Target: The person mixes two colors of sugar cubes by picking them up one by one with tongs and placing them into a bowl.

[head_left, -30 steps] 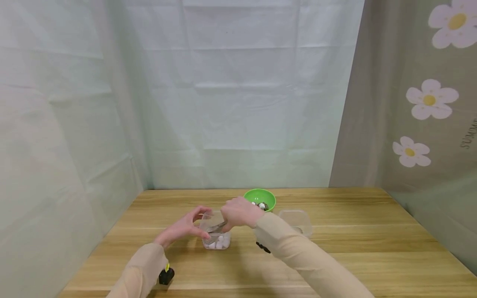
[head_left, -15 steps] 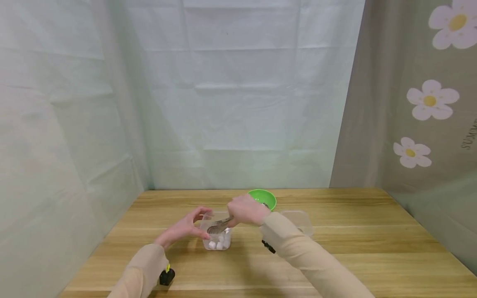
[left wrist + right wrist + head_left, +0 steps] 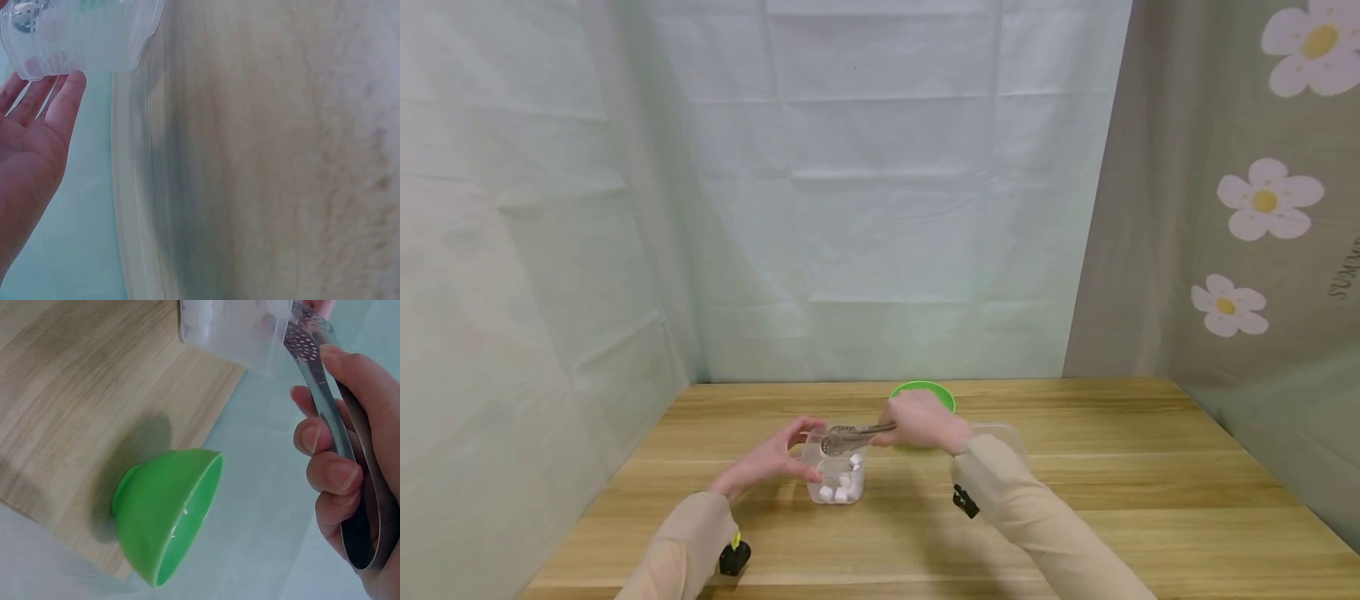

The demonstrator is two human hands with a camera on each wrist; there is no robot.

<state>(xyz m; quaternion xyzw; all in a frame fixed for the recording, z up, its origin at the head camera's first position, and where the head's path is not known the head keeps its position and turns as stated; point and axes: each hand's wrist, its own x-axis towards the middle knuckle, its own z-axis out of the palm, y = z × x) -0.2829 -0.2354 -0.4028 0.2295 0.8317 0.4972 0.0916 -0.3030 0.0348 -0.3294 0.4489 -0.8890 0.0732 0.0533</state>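
Note:
A clear plastic container [image 3: 815, 457] with several small white chunks [image 3: 841, 495] stands on the table. My left hand [image 3: 775, 460] holds it from the left, thumb on the near side and fingers at the far side. In the left wrist view the fingertips [image 3: 75, 81] touch its wall. My right hand [image 3: 919, 418] grips metal tongs [image 3: 324, 403] with perforated ends. Those ends [image 3: 838, 440] are over the container's opening, close together; I cannot tell whether anything is between them. Under the right hand's far side is a green bowl [image 3: 153, 506], partly hidden in the head view.
Behind the right forearm lies a clear plastic piece with rounded corners [image 3: 1003, 432], mostly covered by the sleeve. Wood-grain table [image 3: 1150, 467] extends to the right and front. Pale curtains [image 3: 880, 208] rise at the table's back and sides.
The right hand has moved right and a little up, lifting the tongs' ends from down inside the container to its upper rim. The left hand and the container have stayed in place.

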